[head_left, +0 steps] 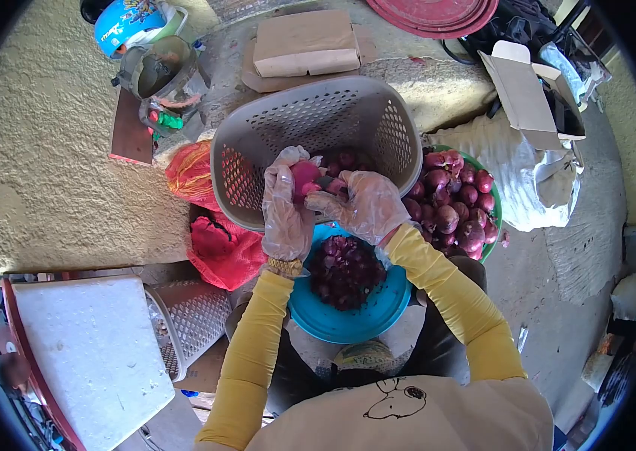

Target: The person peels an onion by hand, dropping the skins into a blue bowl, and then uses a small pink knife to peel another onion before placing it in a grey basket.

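Observation:
My left hand point(288, 207), in a clear plastic glove, is closed around a peeled pink-purple onion point(305, 177) over the front rim of a grey perforated basket point(310, 109). Just right of it, my right hand point(367, 204), also gloved, has its fingers bent around a small pink-handled tool point(330, 185) beside the onion; its blade is too small to make out. More onions lie in the bottom of the basket. Below my hands is a blue basin point(355, 327) with dark purple onion skins point(344, 274) in it.
A green-rimmed basin point(495, 225) heaped with red onions point(449, 218) stands right of the basket. Red net bags point(228, 248) lie to the left. A white lid point(92, 361) and another basket point(194, 319) are lower left. Cardboard point(306, 45) lies behind.

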Motion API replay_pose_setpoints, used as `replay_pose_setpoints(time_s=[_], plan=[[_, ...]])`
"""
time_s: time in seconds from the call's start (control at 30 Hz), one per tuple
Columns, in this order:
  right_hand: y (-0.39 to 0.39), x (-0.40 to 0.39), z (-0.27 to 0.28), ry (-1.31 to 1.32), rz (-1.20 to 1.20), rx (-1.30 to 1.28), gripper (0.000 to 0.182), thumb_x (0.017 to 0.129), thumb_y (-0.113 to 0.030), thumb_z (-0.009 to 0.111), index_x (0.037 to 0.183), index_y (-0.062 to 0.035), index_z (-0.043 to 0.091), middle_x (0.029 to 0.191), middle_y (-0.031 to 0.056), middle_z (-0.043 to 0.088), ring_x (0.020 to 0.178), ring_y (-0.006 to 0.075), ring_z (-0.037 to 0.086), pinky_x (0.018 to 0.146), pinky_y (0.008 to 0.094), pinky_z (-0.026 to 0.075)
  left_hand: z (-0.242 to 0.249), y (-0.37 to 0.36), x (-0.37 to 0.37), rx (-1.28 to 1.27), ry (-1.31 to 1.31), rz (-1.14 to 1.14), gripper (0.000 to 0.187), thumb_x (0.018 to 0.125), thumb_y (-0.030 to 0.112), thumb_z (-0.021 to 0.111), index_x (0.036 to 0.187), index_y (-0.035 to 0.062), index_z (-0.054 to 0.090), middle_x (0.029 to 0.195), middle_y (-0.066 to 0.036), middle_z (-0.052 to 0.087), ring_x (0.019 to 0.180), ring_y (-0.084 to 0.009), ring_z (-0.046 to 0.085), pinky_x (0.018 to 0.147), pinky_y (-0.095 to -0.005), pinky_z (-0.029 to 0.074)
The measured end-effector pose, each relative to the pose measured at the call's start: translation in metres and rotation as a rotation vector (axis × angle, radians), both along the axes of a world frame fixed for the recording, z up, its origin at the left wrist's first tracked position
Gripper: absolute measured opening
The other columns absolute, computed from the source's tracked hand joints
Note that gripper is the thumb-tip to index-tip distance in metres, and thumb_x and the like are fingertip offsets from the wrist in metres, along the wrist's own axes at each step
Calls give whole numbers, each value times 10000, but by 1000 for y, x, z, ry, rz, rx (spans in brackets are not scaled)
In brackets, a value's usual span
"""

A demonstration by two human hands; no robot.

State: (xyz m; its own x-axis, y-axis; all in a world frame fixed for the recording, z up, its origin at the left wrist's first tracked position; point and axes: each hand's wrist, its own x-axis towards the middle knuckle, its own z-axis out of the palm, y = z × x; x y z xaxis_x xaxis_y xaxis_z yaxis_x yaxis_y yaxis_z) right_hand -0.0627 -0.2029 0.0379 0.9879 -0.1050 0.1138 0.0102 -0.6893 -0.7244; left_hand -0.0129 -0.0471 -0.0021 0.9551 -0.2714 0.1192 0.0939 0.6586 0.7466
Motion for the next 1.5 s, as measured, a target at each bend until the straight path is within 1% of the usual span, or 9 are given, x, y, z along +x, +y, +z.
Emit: replay_pose_setpoints(time_s=[0.4,0.6,0.67,0.9,1.0,1.07,1.17,1.4,1.5], plan=[[0,0,0,-55,19,1,729,775,-706,809,914,8,753,669,167,650,629,336,661,613,428,519,6,1,0,-32,-34,-33,377,1096,340,549,1323,43,598,1332,-112,609,1267,-279,580,1115,-452,483],[2,0,5,54,66,168,649,842,-642,798,887,3,748,655,159,658,600,302,636,609,388,519,7,3,-1,-64,33,-63,389,1093,352,553,1311,34,605,1329,-118,609,1274,-295,579,1127,-477,477],[0,1,4,233,90,138,659,868,-685,731,960,-35,777,778,211,717,750,368,714,699,446,549,8,3,0,-62,38,-60,391,1092,357,555,1308,35,608,1327,-120,610,1272,-297,580,1131,-484,476],[-3,0,13,289,210,301,640,904,-662,702,958,-28,769,778,210,721,759,371,718,686,451,546,12,6,-1,-93,55,-117,390,1091,364,561,1307,43,610,1314,-123,611,1277,-296,578,1155,-491,462],[-5,0,6,59,192,202,551,889,-572,782,896,-23,750,741,187,714,667,345,679,669,427,540,13,6,-1,-71,66,-125,404,1093,377,556,1321,47,602,1322,-124,608,1278,-297,580,1150,-485,466],[-7,-2,14,-94,124,-100,620,823,-624,810,931,-16,754,802,207,733,768,388,720,705,451,558,12,6,-1,-55,62,-126,417,1095,388,549,1335,50,595,1329,-124,608,1276,-298,582,1143,-480,471],[-7,-2,12,-104,86,-179,673,774,-653,831,954,-9,756,822,207,737,817,396,730,732,460,566,10,8,0,-11,129,-158,446,1103,409,526,1370,56,575,1350,-124,606,1271,-291,588,1128,-465,479],[-9,2,7,-8,62,-114,672,793,-639,825,981,1,751,846,204,747,830,393,735,764,459,573,11,7,0,67,89,-136,456,1106,415,518,1390,61,566,1359,-112,610,1266,-270,597,1110,-435,484],[-8,2,1,-90,34,-98,682,796,-744,741,895,-69,747,789,183,731,799,402,724,714,495,572,10,6,1,76,57,-144,448,1103,408,527,1384,61,568,1354,-110,613,1261,-262,599,1108,-426,483]])
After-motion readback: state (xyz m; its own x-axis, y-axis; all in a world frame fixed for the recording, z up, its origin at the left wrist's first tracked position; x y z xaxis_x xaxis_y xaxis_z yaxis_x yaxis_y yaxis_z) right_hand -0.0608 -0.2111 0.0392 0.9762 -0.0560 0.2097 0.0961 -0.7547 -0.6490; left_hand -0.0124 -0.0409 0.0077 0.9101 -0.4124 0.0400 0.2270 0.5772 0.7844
